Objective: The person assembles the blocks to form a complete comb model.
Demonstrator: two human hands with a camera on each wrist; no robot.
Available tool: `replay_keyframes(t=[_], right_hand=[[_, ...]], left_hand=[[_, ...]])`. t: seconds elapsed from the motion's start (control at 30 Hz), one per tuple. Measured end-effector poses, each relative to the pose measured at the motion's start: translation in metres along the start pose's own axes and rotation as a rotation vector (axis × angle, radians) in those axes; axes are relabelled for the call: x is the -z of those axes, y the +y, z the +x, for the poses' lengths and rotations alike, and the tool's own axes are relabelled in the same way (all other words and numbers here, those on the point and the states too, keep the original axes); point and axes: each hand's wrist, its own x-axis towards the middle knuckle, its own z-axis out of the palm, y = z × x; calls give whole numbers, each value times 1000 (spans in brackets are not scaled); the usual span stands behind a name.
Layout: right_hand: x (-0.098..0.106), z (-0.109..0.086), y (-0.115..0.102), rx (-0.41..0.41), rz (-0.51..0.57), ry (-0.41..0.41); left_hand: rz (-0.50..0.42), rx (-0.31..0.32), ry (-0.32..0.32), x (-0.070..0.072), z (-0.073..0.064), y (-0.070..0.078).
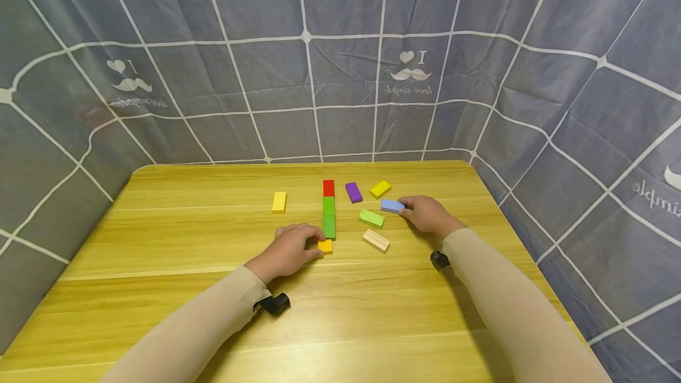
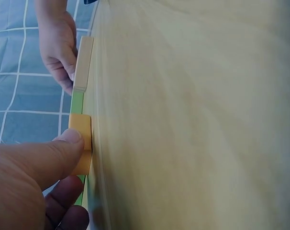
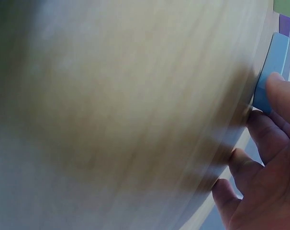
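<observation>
A column of blocks stands out in the head view: a red block [image 1: 328, 188] at the far end, then two green blocks [image 1: 328, 216] end to end. At its near end my left hand [image 1: 289, 248] grips an orange block [image 1: 326, 247] between thumb and fingers. The left wrist view shows the thumb [image 2: 68, 135] on that orange block [image 2: 81, 124]. To the right, my right hand [image 1: 427, 215] pinches the right end of a blue block [image 1: 392, 206] lying on the table. In the right wrist view its thumb rests on the blue block [image 3: 274, 57].
Around the column lie a purple block [image 1: 353, 192], a yellow block [image 1: 380, 189], a light green block [image 1: 371, 218] and a plain wooden block [image 1: 376, 240]. Another yellow block [image 1: 279, 202] lies left of it. A grey checked curtain [image 1: 346, 75] surrounds the wooden table [image 1: 351, 324].
</observation>
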Motion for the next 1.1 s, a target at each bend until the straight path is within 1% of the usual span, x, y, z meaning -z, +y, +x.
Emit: replay_keyframes(t=[0.37, 1.1], right_hand=[[1, 1, 0, -6, 2, -9], [2, 0, -2, -7, -11, -13]], left_hand=[[-4, 7, 17, -4, 5, -1], [-28, 0, 29, -5, 7, -2]])
